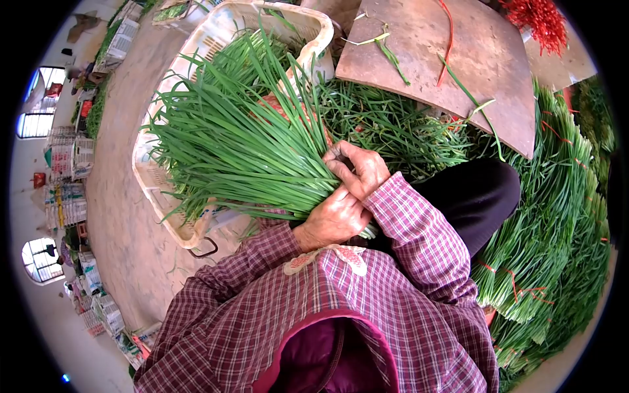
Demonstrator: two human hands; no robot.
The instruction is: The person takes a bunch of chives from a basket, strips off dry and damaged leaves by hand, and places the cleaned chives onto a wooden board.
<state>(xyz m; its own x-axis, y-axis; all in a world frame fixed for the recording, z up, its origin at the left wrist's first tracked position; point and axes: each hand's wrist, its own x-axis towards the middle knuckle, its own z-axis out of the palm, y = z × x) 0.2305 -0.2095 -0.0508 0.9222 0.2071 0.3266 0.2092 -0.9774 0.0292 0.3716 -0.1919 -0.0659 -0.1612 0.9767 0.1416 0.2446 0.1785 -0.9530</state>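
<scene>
A large bunch of garlic chives (242,144) fans out to the upper left, its long green leaves lying over a plastic basket (141,154). My left hand (335,219) is closed round the stems near their cut ends, some of which show pale below it. My right hand (357,170) is just above, fingers curled in a pinch at the edge of the same bunch. What those fingers grip is hidden. Behind the bunch, more chives (252,49) lie inside the basket.
A brown board (445,52) at the upper right carries loose leaves and a red tie (449,39). Red ties (537,23) hang in a bundle beyond it. Loose chives (386,121) lie under the board. Tied bunches (550,216) are stacked on the right. Several crates (65,203) stand far left.
</scene>
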